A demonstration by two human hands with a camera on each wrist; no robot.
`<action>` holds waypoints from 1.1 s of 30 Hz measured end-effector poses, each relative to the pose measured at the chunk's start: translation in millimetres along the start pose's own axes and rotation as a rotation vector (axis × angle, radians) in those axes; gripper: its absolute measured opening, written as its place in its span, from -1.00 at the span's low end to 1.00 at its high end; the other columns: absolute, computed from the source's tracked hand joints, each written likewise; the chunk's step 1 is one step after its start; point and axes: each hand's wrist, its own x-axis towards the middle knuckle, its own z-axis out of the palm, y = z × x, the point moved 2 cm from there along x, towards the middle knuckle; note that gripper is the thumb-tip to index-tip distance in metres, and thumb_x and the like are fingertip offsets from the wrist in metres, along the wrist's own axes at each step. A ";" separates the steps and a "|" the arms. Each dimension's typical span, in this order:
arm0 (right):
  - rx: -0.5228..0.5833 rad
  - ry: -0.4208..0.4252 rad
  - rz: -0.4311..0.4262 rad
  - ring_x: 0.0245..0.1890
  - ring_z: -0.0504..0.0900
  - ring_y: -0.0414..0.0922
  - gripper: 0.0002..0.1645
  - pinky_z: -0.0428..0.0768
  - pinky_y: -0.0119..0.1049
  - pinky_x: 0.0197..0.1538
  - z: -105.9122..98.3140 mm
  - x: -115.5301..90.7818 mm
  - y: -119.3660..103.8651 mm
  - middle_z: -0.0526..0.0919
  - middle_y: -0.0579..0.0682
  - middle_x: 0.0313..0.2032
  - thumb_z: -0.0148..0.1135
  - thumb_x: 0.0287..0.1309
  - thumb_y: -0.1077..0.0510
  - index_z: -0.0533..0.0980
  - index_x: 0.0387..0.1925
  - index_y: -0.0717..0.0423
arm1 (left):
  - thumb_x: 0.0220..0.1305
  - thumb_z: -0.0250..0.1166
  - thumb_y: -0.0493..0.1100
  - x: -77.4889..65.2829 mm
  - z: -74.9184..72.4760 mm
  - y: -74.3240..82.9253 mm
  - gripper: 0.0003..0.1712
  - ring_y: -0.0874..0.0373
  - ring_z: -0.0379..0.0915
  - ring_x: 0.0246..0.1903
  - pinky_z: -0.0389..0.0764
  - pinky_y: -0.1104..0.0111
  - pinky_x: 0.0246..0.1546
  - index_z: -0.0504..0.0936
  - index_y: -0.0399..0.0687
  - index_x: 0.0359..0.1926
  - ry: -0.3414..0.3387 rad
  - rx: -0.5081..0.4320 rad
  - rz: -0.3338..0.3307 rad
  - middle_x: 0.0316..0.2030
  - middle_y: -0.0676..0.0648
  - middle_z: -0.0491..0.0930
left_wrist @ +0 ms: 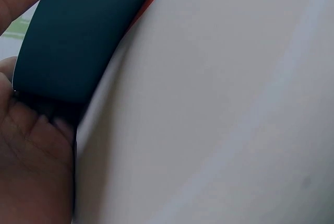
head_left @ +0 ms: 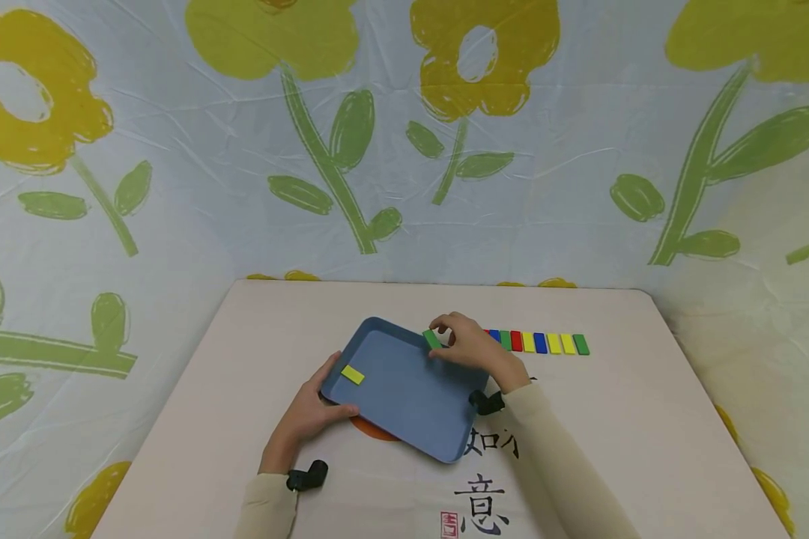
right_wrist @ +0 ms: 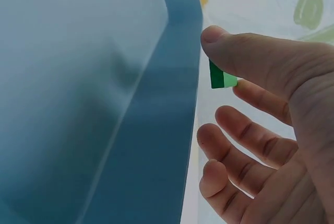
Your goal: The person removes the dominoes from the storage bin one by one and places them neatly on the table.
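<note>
A blue tray (head_left: 404, 404) lies at a slant across the middle of the table. My left hand (head_left: 310, 410) grips its left end, thumb at the near rim and fingers along the far side; the left wrist view shows part of that hand (left_wrist: 36, 151) against the tray wall (left_wrist: 73, 41). Over the tray's far edge, my right hand (head_left: 470, 344) pinches a small green block (head_left: 432, 340) between thumb and finger. In the right wrist view the thumb partly covers this green block (right_wrist: 223, 78), and the other fingers are apart from it. A yellow block (head_left: 353, 374) lies inside the tray, towards its left end.
Right of the tray runs a row of red, blue, green and yellow blocks (head_left: 541, 343), its left end partly hidden by my right hand. The tablecloth (head_left: 195, 442) carries black characters (head_left: 482, 505) and an orange shape (head_left: 374, 430). Flowered fabric (head_left: 566, 187) hangs behind the table.
</note>
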 end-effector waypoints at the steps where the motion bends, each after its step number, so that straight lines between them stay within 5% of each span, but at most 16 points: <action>1: -0.004 0.005 0.001 -0.20 0.59 -0.08 -0.42 0.67 -0.16 -0.10 -1.3 -1.1 2.1 0.60 0.14 0.04 0.51 0.19 0.02 0.55 0.19 0.10 | -0.02 0.67 0.07 -0.1 0.1 0.0 0.30 -0.13 -0.08 0.61 0.07 -0.22 0.53 0.06 0.40 0.63 -0.001 0.003 0.001 0.62 -0.04 0.05; 33: -0.030 0.093 0.060 -0.14 0.62 0.10 -0.34 0.67 -0.10 -0.09 -29.4 -28.5 39.8 0.61 0.22 0.03 0.53 0.16 -0.02 0.55 0.20 0.18 | 0.00 0.66 0.07 -0.7 0.5 1.1 0.28 -0.15 -0.11 0.61 0.07 -0.23 0.52 0.05 0.43 0.63 -0.004 -0.003 0.000 0.63 -0.04 0.02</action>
